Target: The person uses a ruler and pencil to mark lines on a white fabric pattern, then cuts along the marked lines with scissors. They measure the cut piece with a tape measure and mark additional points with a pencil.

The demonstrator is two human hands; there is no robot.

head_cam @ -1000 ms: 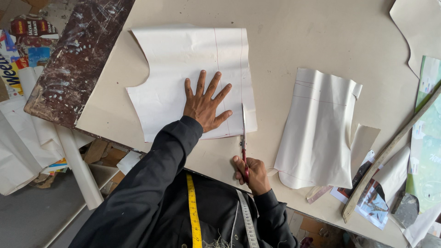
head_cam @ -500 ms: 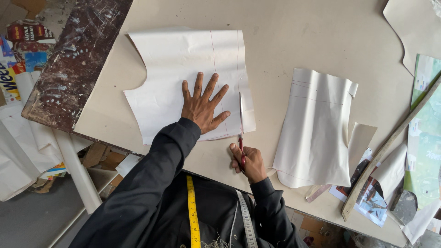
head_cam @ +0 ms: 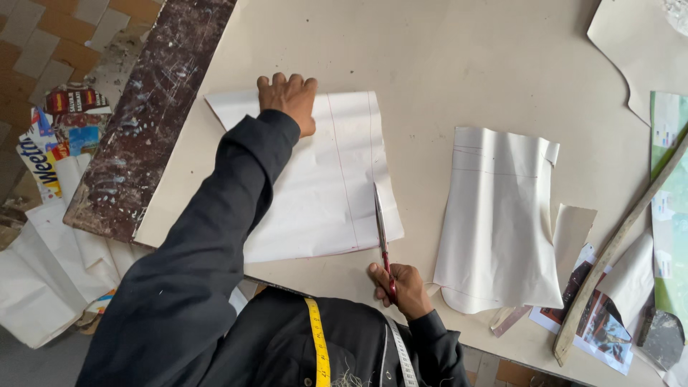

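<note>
Head view: your left hand [head_cam: 289, 99] presses flat, fingers loosely curled, on the white paper sheet [head_cam: 326, 186] at centre frame; your right hand [head_cam: 401, 287], lower centre, grips red-handled scissors [head_cam: 382, 236], blades at the sheet's right edge.

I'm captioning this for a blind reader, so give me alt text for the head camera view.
A person's right hand cuts with red-handled scissors along the right edge of a white paper pattern on a beige table, while the left hand presses its far edge flat. A second paper piece lies to the right.
</note>
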